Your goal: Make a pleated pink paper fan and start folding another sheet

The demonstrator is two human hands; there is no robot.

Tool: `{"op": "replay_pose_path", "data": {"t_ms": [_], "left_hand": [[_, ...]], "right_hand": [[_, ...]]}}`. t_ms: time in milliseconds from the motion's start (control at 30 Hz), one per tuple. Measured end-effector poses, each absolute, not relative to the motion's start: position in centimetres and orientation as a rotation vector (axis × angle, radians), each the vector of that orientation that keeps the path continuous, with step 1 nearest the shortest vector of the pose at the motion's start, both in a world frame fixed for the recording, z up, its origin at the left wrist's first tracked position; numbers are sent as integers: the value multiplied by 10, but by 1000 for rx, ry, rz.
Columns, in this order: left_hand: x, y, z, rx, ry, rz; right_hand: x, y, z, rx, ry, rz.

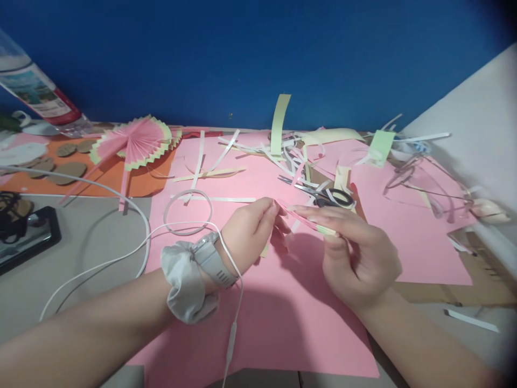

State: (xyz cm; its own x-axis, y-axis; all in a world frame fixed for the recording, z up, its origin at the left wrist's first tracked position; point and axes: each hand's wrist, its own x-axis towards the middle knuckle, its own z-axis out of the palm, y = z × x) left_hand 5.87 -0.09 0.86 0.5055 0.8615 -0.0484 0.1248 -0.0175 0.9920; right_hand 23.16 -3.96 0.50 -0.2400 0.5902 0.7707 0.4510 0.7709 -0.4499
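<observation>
Both my hands hold a narrow stack of folded pink paper with a pale green edge, above a large pink sheet. At its far end, my left hand pinches the folds, its fingertips partly hidden. My right hand grips the green-edged end between thumb and fingers. Just beyond the hands lie scissors with black handles, among paper strips. A finished-looking pleated paper fan in pink and green rests at the back left, with pink sticks under it.
White and green paper scraps are heaped along the blue wall. Eyeglasses lie to the right. A tilted bottle, an orange sheet and a phone-like black device are at left. A white cable crosses my left wrist.
</observation>
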Motion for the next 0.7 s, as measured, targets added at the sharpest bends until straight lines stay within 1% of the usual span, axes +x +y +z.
{"op": "replay_pose_path", "data": {"t_ms": [400,700], "left_hand": [[58,-1,12,1624,921,781],[58,-2,12,1522,892,781]], "right_hand": [[225,-41,3,-841,-1841,145],[221,-40,2,-953,-1772,200]]}}
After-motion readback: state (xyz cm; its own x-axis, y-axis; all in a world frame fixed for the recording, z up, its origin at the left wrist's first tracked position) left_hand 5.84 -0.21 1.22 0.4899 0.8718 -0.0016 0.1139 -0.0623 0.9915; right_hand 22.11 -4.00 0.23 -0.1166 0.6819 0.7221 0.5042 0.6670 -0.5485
